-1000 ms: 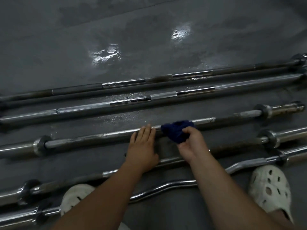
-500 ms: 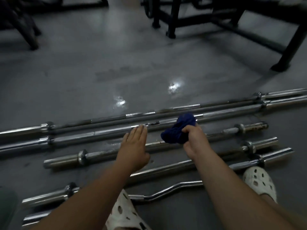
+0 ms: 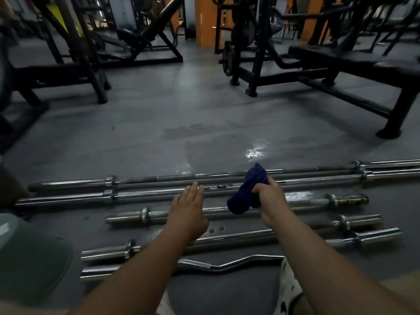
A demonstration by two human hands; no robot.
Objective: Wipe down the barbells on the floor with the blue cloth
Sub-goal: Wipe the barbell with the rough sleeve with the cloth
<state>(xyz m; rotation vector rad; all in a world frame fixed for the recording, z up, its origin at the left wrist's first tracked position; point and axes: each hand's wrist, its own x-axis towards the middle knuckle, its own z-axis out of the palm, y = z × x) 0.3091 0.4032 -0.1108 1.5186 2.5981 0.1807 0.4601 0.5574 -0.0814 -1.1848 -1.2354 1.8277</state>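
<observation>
Blue cloth (image 3: 246, 192) is bunched up in the right hand (image 3: 269, 201), and we see the grip plainly: fingers and thumb curl tight round the wad, with a tail of fabric poking up above the knuckles. The cloth sits over the middle of the row of barbells (image 3: 68, 197). It is in front of the two long bars (image 3: 172, 178) at the far side and just above the short bar (image 3: 218, 209) next to them. Whether it actually touches steel we cannot tell.

Over to the left hand (image 3: 187, 212): no grip there. The fingers are straight and together, palm down, spread over the short bar with the fingertips reaching toward the nearer long bar.

Closer to us lie another straight bar (image 3: 238, 236) and a wavy curl bar (image 3: 227, 266), both partly hidden by our forearms. All five rest side by side on the grey floor (image 3: 204, 110), running left to right. We spot a wet, shiny patch (image 3: 254, 152) on the floor just beyond the bars. A white perforated shoe (image 3: 288, 283) peeks out by the right forearm. Farther back stand black benches and frames (image 3: 341, 57) and an orange pillar (image 3: 204, 19).
</observation>
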